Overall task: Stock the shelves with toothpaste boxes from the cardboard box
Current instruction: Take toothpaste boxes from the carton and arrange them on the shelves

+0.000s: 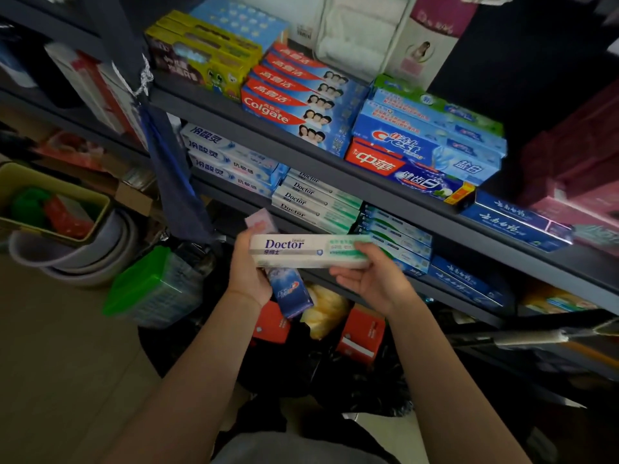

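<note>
I hold a Doctor box point(310, 251) level below the shelf point(335, 155), my left hand point(249, 266) gripping it with a blue box point(291, 291), my right hand point(368, 272) pinching its end. Doctor stack point(315, 199) partly filled; cardboard box unseen.

Colgate boxes point(301, 105) stacked on upper shelf point(234, 110), left of Crest boxes point(432, 139). Doctor boxes point(315, 199) below, on lower shelf.
</note>
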